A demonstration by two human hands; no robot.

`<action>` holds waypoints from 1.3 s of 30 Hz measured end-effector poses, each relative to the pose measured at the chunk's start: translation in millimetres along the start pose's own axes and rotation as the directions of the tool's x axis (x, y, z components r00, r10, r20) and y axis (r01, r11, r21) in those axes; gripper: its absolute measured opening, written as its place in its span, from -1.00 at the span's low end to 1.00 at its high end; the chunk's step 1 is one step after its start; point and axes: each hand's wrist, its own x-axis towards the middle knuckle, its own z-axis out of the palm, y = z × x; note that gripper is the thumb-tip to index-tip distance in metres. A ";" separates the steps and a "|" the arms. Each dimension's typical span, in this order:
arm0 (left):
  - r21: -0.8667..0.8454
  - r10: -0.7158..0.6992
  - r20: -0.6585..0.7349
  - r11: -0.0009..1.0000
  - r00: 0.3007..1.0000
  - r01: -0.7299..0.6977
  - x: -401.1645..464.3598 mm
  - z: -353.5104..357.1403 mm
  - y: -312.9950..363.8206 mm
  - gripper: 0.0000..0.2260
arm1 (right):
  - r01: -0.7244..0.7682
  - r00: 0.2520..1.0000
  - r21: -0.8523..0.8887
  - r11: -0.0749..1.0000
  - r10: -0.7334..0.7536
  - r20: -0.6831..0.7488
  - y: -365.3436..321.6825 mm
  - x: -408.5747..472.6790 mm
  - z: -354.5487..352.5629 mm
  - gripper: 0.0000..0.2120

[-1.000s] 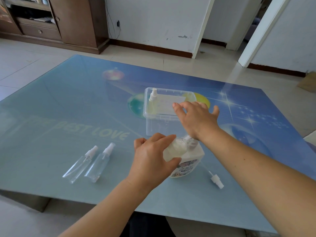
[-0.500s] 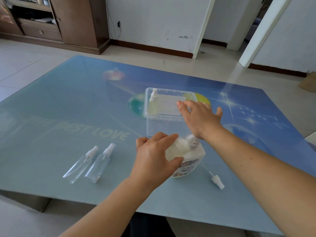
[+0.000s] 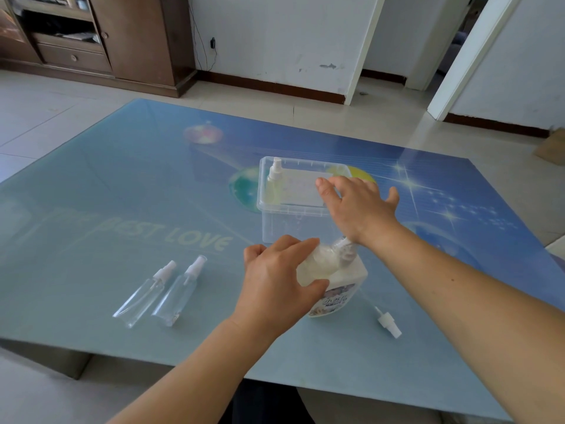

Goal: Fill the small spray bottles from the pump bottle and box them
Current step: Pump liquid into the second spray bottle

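The pump bottle (image 3: 333,289) stands upright on the glass table (image 3: 91,209), close to the table's near edge, and serves as the landmark. It is white, squat and rounded at the shoulder, with a printed label on its front. The left hand (image 3: 278,283) grips its shoulder, fingers curled round the pale plastic. The right hand (image 3: 357,206) hovers above and just behind the bottle with fingers spread wide; whether its palm touches the pump head cannot be told, as the wrist covers it. Directly behind the bottle sits the clear plastic box (image 3: 293,224), rectangular and thin-walled, with one filled spray bottle (image 3: 273,182) inside along its left wall, cap pointing away from the person. Left of the pump bottle, well apart from it, two empty spray bottles (image 3: 156,295) lie side by side on the glass, clear and flat-sided, long axes parallel, white caps pointing away and to the right. To the right of the pump bottle a loose white spray cap (image 3: 388,324) lies on its side with its thin dip tube running back toward the bottle. Open tabletop extends far left and behind the box.
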 end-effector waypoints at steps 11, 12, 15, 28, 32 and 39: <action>0.003 -0.004 0.038 1.000 0.999 0.004 -4.6 3.0 -6.3 -0.59 | -0.035 0.999 0.015 0.999 0.035 0.023 2.3 -4.0 14.0 -0.47; 0.008 -0.006 0.039 1.000 0.999 0.005 -4.3 2.9 -5.1 -0.59 | -0.044 0.999 0.031 0.999 0.043 0.029 3.1 -3.6 13.5 -0.46; 0.016 -0.009 0.035 1.000 0.999 0.009 -2.0 1.5 -1.2 -0.59 | -0.063 0.997 0.083 0.995 0.060 0.043 3.7 -0.8 8.0 -0.45; 0.000 0.007 0.031 1.000 1.000 -0.007 -5.1 2.4 -5.5 -0.59 | -0.017 1.000 -0.016 1.000 0.017 -0.015 0.4 -5.6 13.9 -0.47; 0.005 -0.003 0.020 1.000 1.000 0.003 -4.0 2.0 -3.7 -0.59 | -0.007 1.000 -0.002 1.000 0.007 -0.016 0.3 -4.6 9.7 -0.47; -0.003 0.016 0.005 1.000 1.000 -0.016 -0.6 -1.5 -1.3 -0.55 | -0.027 1.000 0.008 1.000 0.027 -0.006 -2.3 -2.7 3.1 -0.48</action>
